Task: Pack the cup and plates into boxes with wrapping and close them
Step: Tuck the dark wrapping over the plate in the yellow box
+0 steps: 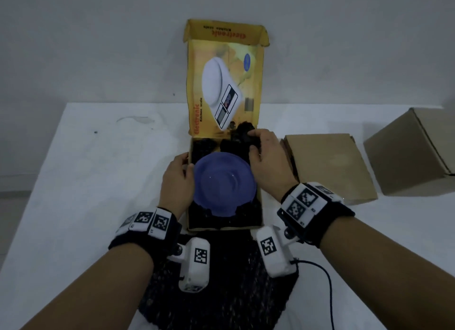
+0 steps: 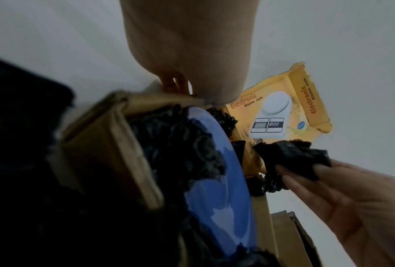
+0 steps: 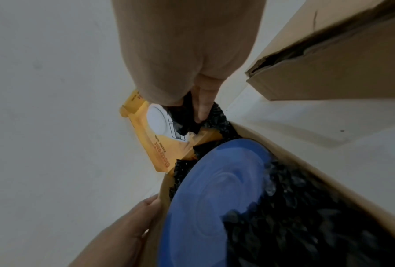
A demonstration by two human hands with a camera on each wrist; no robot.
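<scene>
Right hand (image 1: 264,155) fingers (image 2: 292,176) pinch a flap of black wrapping (image 1: 242,133), pulled up at the box's far right corner. Blue plate (image 1: 224,184) lies flat in the yellow box (image 1: 190,221), just below and toward the wrist from those fingers. Left hand (image 1: 178,179) curls over the left wall. Under-plate contents hidden; cup not visible.

A blue plate (image 1: 224,182) on black bubble wrap (image 1: 204,146) in a yellow kitchen-scale box (image 1: 225,76), beside two plain brown cartons (image 1: 330,162)
</scene>
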